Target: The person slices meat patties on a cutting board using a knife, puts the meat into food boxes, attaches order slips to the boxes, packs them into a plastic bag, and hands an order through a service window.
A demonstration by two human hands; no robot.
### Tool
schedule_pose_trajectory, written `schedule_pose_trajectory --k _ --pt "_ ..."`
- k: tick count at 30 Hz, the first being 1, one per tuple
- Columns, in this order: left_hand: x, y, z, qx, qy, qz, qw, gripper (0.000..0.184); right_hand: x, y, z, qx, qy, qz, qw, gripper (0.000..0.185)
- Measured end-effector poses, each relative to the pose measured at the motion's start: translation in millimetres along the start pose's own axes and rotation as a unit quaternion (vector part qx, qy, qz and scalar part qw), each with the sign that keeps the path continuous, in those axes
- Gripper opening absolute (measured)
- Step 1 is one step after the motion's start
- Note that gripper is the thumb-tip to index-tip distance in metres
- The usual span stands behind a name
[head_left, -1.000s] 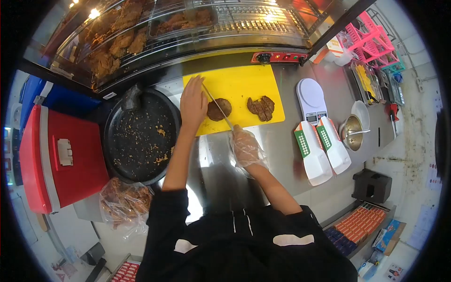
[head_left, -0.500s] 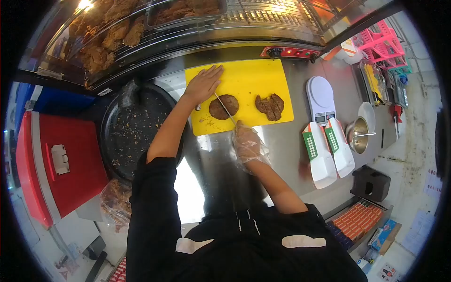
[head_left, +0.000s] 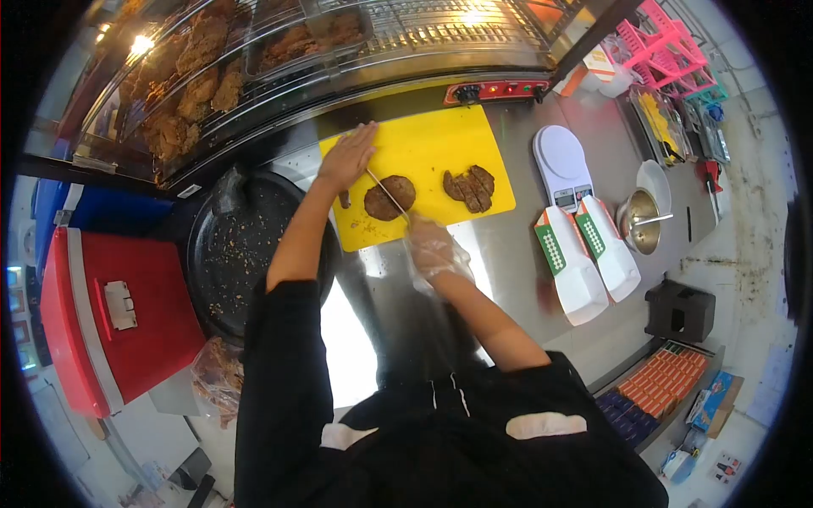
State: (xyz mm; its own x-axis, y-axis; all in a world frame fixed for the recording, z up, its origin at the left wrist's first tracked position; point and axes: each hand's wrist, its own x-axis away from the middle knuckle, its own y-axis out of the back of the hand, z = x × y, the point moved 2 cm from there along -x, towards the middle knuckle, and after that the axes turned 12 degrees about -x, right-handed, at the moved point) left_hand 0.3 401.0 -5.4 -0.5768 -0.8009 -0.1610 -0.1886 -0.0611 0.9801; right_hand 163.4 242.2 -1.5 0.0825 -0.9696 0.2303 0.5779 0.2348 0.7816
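My bare left hand (head_left: 349, 158) lies flat on the upper left of a yellow cutting board (head_left: 423, 140), fingers stretched out. A clear plastic glove covers my right hand (head_left: 432, 248), which is closed around the handle of a knife (head_left: 386, 193) at the board's front edge. The thin blade lies across a round brown patty (head_left: 402, 190), its tip pointing toward my left hand. Whether the blade has gone into the meat I cannot tell. Farther right on the board is a second patty (head_left: 471, 188), cut into pieces. Crumbs lie near the lower left corner.
A heated display case (head_left: 356, 76) with fried chicken borders the back. At left are a round black pan (head_left: 229, 271) and a red cooler box (head_left: 144, 313). On the right stand a white scale (head_left: 562, 157), two paper trays (head_left: 580, 292) and a metal bowl (head_left: 641, 233).
The whole view has shifted slightly, moving the board left in the picture. The knife stays across the round patty, and my left hand keeps its flat position on the board.
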Motion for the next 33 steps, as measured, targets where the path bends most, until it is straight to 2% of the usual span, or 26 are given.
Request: schedule_pose_trajectory --k 1,4,6,8,10,12,16,23,25,28,31,33 --pt "-0.4 5.3 4.7 0.008 -0.012 0.032 0.999 0.050 4.4 1.5 1.5 0.000 0.001 -0.004 1.000 0.021" --pt "0.7 22.3 -5.8 0.001 -0.001 0.048 0.999 0.050 6.9 23.2 11.8 0.011 0.043 -0.037 0.998 0.023" --pt "-6.3 42.3 -18.5 0.042 -0.001 0.037 0.998 0.050 22.6 42.5 8.4 -0.011 0.125 -0.126 0.984 0.025" --pt "-10.0 56.4 -33.2 0.061 -0.040 -0.024 0.997 0.049 33.3 61.2 7.5 -0.009 0.096 -0.117 0.988 0.025" --pt "-11.9 41.4 -34.7 0.041 -0.050 -0.031 0.997 0.048 40.5 71.7 11.2 -0.004 0.076 -0.110 0.991 0.024" --pt "-14.5 30.5 -37.2 0.071 -0.034 -0.008 0.997 0.047 37.1 76.7 13.2 0.012 0.008 -0.054 0.998 0.021" --pt "-7.6 17.4 -37.9 0.074 -0.002 0.010 0.997 0.046 32.7 73.0 5.9 0.011 0.018 -0.044 0.999 0.018" --pt "-7.1 1.2 -32.4 0.117 -0.002 0.049 0.992 0.046 18.1 67.5 4.4 0.026 0.014 -0.017 0.999 0.017" --pt "-7.6 -2.1 -27.4 0.079 -0.013 0.046 0.996 0.046 11.8 50.9 -5.0 0.022 0.021 -0.003 1.000 0.017" --pt "-11.4 -2.6 -16.5 0.024 -0.026 0.024 0.999 0.045 4.3 33.0 -13.4 -0.021 -0.001 -0.038 0.999 0.017" --pt "-14.5 -4.2 -14.5 0.049 -0.024 0.064 0.996 0.045 -2.6 31.1 -17.3 -0.034 0.006 -0.004 0.999 0.017" --pt "-21.5 -1.6 -9.6 0.029 -0.029 0.041 0.998 0.045 -0.1 24.5 -17.6 0.020 0.004 -0.027 0.999 0.016"
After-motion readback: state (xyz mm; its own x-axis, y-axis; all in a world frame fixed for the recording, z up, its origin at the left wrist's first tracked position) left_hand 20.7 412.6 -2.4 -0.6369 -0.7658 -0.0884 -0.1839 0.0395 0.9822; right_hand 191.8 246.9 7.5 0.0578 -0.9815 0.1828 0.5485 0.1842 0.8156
